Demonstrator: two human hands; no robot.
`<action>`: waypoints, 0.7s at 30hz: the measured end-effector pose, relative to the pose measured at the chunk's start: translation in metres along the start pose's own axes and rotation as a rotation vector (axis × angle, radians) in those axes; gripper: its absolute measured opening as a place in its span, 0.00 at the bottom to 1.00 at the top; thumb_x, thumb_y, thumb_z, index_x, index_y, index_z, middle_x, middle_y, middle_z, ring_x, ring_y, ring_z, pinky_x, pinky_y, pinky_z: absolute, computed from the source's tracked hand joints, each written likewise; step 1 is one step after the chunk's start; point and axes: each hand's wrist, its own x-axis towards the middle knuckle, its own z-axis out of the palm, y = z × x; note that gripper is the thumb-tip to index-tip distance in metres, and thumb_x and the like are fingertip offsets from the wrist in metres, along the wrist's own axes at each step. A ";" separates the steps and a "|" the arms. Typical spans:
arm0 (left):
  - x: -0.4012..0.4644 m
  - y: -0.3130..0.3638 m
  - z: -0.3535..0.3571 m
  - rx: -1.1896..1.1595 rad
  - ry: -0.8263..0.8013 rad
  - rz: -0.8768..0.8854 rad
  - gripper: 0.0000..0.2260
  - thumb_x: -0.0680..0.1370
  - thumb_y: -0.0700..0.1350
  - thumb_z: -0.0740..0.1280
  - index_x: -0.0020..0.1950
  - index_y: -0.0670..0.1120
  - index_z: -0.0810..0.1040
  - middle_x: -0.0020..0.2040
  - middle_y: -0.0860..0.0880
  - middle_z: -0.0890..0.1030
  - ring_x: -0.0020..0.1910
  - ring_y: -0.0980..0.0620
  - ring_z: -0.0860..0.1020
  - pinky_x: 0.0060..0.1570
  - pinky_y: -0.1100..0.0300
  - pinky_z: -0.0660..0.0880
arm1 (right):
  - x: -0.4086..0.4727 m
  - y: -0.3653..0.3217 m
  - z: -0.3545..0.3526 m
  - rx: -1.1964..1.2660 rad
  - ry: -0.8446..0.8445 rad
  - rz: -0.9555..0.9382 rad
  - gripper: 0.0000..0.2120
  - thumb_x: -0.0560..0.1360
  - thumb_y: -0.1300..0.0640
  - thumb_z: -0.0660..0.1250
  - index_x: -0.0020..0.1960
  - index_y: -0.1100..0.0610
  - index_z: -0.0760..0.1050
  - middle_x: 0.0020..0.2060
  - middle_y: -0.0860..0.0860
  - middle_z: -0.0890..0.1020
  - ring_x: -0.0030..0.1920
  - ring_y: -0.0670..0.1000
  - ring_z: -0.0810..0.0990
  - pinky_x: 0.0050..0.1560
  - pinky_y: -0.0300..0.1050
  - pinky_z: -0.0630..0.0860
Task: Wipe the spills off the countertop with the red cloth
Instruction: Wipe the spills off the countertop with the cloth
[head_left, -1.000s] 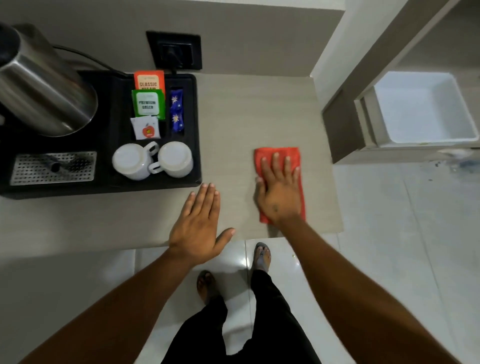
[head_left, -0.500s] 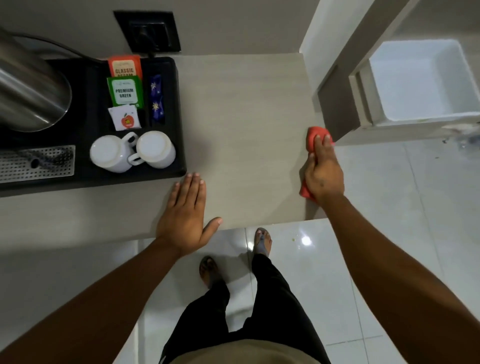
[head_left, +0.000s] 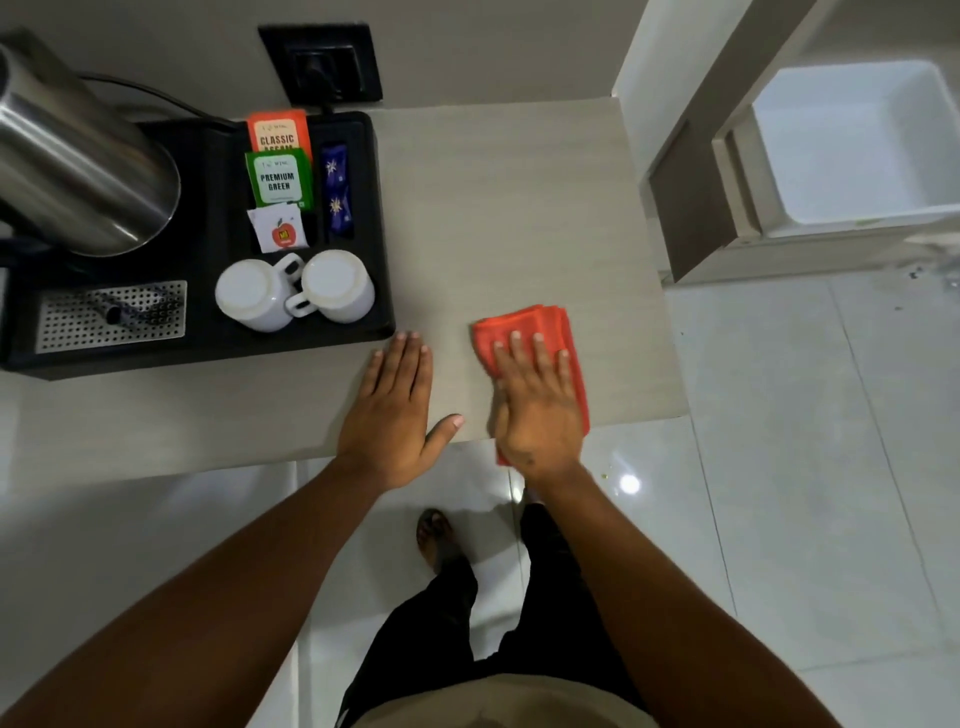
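Note:
The red cloth (head_left: 519, 325), folded into a rectangle, lies flat on the beige countertop (head_left: 509, 208) near its front edge, its near end hanging slightly over. My right hand (head_left: 537, 402) presses flat on the cloth with fingers spread. Just to the left, my left hand (head_left: 397, 410) rests palm down on the bare counter, fingers together, holding nothing. I see no spill on the counter surface.
A black tray (head_left: 374, 218) at the left holds two upturned white cups (head_left: 296, 293), tea sachets (head_left: 280, 176), a steel kettle (head_left: 78, 171) and a perforated drip grate (head_left: 111, 314). A wall socket (head_left: 322, 65) sits behind. An open white drawer (head_left: 852, 150) stands at the right, past the counter's right edge.
My right hand carried the cloth to the counter's right edge, bunched, and has now come back with it spread flat near the front edge. My left hand stayed on the counter.

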 end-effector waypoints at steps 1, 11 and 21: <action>-0.001 0.000 -0.001 -0.009 -0.005 -0.003 0.41 0.81 0.66 0.52 0.81 0.34 0.55 0.83 0.34 0.56 0.83 0.37 0.52 0.81 0.38 0.52 | -0.001 0.020 -0.006 -0.008 0.019 0.051 0.25 0.78 0.56 0.61 0.75 0.54 0.68 0.75 0.55 0.69 0.77 0.59 0.61 0.76 0.64 0.56; 0.060 0.003 -0.012 0.014 -0.027 0.002 0.43 0.81 0.69 0.45 0.82 0.36 0.46 0.84 0.35 0.47 0.84 0.39 0.43 0.82 0.41 0.46 | 0.089 0.080 -0.030 -0.101 -0.106 0.146 0.29 0.82 0.41 0.45 0.80 0.51 0.51 0.81 0.54 0.53 0.80 0.58 0.44 0.78 0.61 0.43; 0.082 0.023 -0.004 -0.049 -0.006 -0.060 0.42 0.81 0.68 0.46 0.83 0.37 0.45 0.84 0.37 0.47 0.84 0.40 0.42 0.82 0.43 0.44 | 0.194 0.073 -0.023 -0.163 -0.229 0.008 0.29 0.83 0.43 0.44 0.81 0.51 0.49 0.81 0.56 0.49 0.80 0.61 0.43 0.77 0.64 0.41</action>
